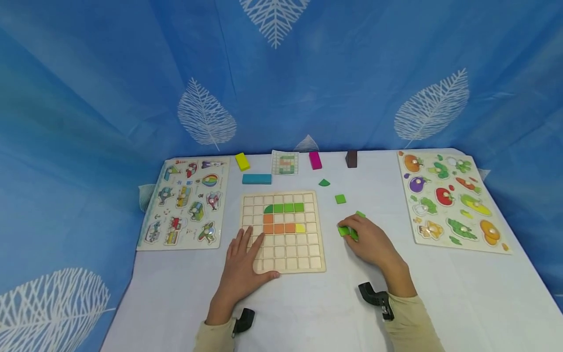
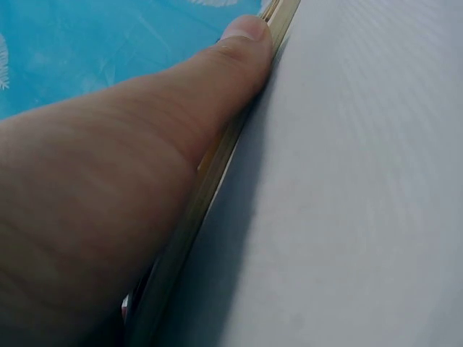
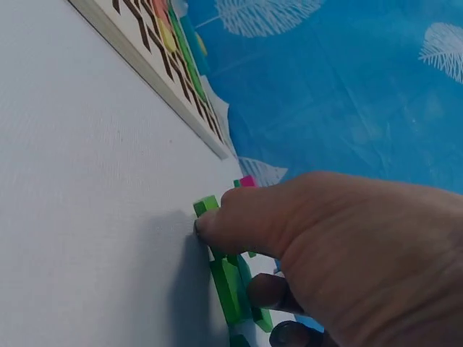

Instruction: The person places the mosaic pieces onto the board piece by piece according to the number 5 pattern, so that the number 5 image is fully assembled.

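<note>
A wooden grid board (image 1: 292,264) lies mid-table. In it sit a row of green square tiles (image 1: 288,208) with a green quarter-round tile (image 1: 269,209) at its left end, several orange tiles (image 1: 279,229) and a yellow tile (image 1: 300,228). My left hand (image 1: 241,269) rests spread on the board's lower left, thumb along the near edge (image 2: 246,32). Right of the board, my right hand (image 1: 369,242) pinches a green square tile (image 1: 343,231), with another green tile (image 3: 230,289) against its fingers. One more green tile (image 1: 360,214) shows partly behind that hand.
Beyond the board lie a pattern card (image 1: 285,163), yellow block (image 1: 242,162), blue block (image 1: 257,179), magenta block (image 1: 315,160) and dark brown block (image 1: 351,159). A loose green quarter-round (image 1: 324,183) and green square (image 1: 340,199) lie nearer. Picture puzzles flank both sides: vehicles (image 1: 184,205), vegetables (image 1: 453,200).
</note>
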A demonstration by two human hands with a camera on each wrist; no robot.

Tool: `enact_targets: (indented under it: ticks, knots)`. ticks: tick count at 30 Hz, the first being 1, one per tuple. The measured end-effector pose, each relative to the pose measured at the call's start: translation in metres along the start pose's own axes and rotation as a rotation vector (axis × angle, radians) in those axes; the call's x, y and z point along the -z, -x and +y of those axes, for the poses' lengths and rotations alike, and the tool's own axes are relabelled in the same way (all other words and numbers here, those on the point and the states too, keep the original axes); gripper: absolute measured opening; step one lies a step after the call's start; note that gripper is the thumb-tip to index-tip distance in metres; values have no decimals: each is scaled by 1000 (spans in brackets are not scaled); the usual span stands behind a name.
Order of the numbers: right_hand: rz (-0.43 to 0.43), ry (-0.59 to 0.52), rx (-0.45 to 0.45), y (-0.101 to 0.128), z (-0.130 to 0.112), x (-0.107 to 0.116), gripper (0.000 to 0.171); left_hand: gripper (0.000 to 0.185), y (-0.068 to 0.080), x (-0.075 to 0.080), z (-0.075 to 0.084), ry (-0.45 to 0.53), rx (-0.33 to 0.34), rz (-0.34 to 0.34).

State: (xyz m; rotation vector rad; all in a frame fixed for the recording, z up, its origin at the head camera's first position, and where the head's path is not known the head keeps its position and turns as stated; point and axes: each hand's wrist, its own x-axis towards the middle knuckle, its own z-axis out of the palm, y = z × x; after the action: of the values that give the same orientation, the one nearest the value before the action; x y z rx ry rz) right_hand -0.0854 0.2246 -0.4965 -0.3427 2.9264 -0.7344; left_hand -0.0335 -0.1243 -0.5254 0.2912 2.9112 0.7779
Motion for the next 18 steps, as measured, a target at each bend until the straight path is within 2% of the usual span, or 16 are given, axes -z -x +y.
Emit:
enact_targets:
  ticks: [4,10,14,18]
  knots:
    - [15,23,1,-3,-3,-3,26,109,1,1,1,-2,-11,27]
    - [52,9,22,-5,-12,-11,26,109,1,2,3,-2,-6,17]
    - [54,-18,87,-7,-28,-16,25,109,1,3,2,0,-12,25]
    - [61,-21,194,-9,-46,-21,21,108,1,2,2,-3,-17,25]
